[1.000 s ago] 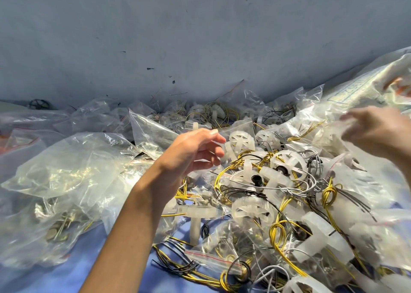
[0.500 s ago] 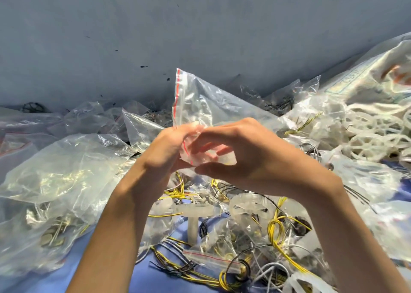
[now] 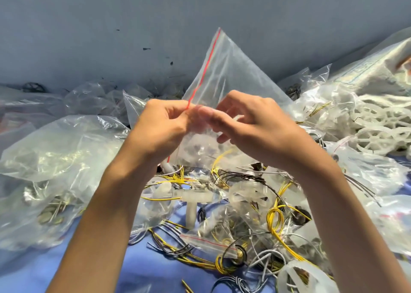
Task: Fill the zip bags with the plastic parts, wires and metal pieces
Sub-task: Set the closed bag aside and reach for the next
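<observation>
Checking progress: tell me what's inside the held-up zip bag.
The zip bag looks empty in its clear upper part. Left hand and right hand cover its middle; contents there are hidden.

Both forearms reached forward and up, hands close together. Left hand [image 3: 162,125] and right hand [image 3: 258,130] had fingers curled, each pinching the zip bag [image 3: 233,76] edge, backs toward the wearer.

A zip bag [image 3: 233,74] is held between the left hand [image 3: 162,125] and right hand [image 3: 255,125], in front of the wall [image 3: 111,25]. Below the hands lie wires [image 3: 275,221] around a plastic tee [image 3: 191,198]. Filled bags [image 3: 55,154] lie left, plastic wheels [image 3: 378,123] right.
</observation>
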Demonstrator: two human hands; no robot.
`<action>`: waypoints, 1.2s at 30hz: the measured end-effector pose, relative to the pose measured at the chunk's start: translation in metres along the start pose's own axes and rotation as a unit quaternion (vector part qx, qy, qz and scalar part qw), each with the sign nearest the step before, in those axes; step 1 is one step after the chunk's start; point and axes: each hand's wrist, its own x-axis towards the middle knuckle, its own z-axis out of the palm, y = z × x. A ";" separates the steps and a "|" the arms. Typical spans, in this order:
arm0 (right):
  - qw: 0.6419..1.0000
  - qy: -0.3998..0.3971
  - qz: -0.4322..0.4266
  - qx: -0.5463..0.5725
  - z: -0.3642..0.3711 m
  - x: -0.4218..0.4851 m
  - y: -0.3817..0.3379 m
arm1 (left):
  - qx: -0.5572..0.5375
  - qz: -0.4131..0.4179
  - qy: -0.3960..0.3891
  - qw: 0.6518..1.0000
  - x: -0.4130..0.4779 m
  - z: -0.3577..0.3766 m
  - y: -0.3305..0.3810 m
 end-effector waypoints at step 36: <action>0.977 0.161 0.085 0.114 0.001 0.017 0.040 | 0.301 0.257 0.123 0.910 -0.001 0.005 -0.001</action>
